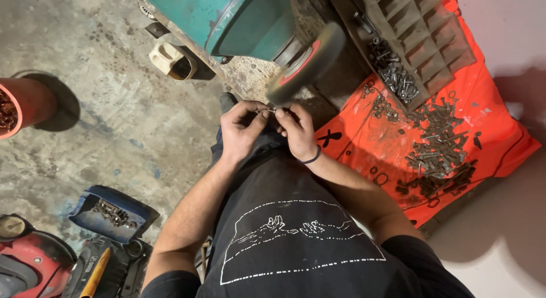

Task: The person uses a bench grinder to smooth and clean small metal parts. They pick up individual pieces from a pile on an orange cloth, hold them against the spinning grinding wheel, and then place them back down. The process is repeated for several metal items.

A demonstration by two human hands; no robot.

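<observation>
A small metal piece, too tiny to identify, sits at the centre of the frame, pinched between your left hand and right hand, fingertips of both closed on it. It is just below the blurred round grinding wheel with its red hub, mounted on a chipped teal machine. To the right, an orange sheet carries dark, rusty bolts and washers in a loose heap. At lower left a blue tray holds more hardware on rough concrete floor.
</observation>
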